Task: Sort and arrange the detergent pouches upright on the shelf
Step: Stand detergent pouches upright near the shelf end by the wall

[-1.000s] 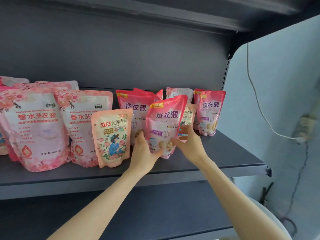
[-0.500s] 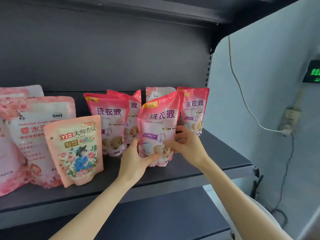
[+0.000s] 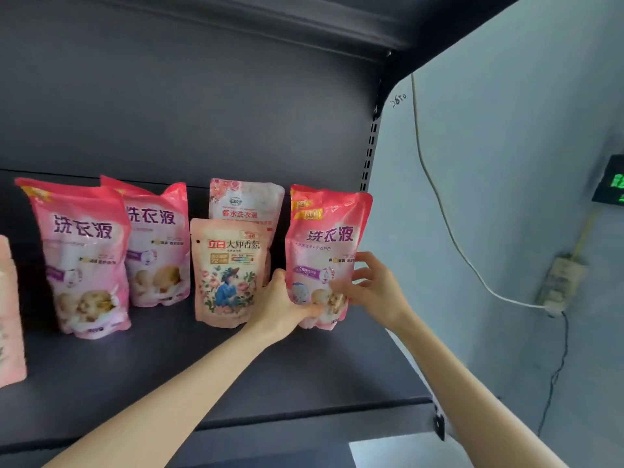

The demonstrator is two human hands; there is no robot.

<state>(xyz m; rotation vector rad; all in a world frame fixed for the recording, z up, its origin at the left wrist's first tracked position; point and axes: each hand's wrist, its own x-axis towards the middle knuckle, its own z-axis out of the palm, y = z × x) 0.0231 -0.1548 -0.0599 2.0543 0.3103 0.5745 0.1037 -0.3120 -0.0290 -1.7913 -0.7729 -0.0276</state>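
Two bare forearms reach over the dark shelf [image 3: 162,373], where the left hand [image 3: 287,307] grips the lower left corner of a pink detergent pouch [image 3: 326,238], upright at the shelf's right end, thumb curled across its front. The right hand [image 3: 374,288] lays its thumb on the pouch's lower right, fingers loosely spread beside the edge. Just left stands a peach floral pouch [image 3: 229,271], a pale rose pouch [image 3: 246,204] behind it.
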